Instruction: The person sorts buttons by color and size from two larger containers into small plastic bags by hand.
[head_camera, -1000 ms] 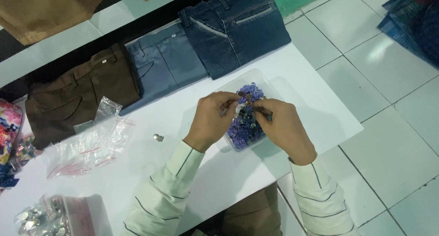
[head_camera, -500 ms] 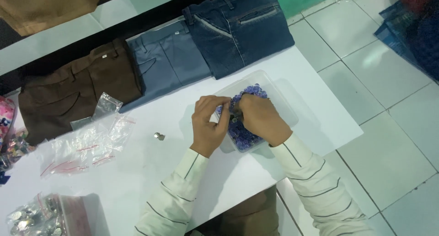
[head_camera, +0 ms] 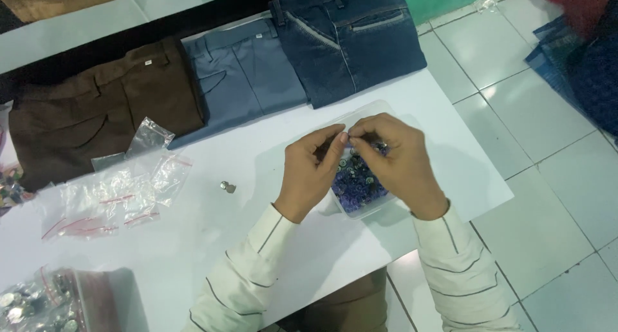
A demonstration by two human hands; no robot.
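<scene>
A clear plastic bag of small blue-purple buttons (head_camera: 358, 185) lies on the white table (head_camera: 193, 242) near its right end. My left hand (head_camera: 311, 171) and my right hand (head_camera: 394, 158) meet over the bag's far edge, fingertips pinched together on the bag's opening. Both hands cover most of the bag's upper part. A single small metal button (head_camera: 227, 187) lies loose on the table to the left of my left hand.
Three folded trousers lie along the table's far edge: brown (head_camera: 96, 106), grey-blue (head_camera: 248, 74), dark blue denim (head_camera: 351, 39). Empty small zip bags (head_camera: 116, 193) lie at left. A bag of silver buttons (head_camera: 38, 303) sits at the near left corner. White tiled floor (head_camera: 547, 177) lies right.
My hands have shifted over the bag: the right hand, which covered it half a second ago, has drawn back so both sets of fingertips pinch at the bag's far edge.
</scene>
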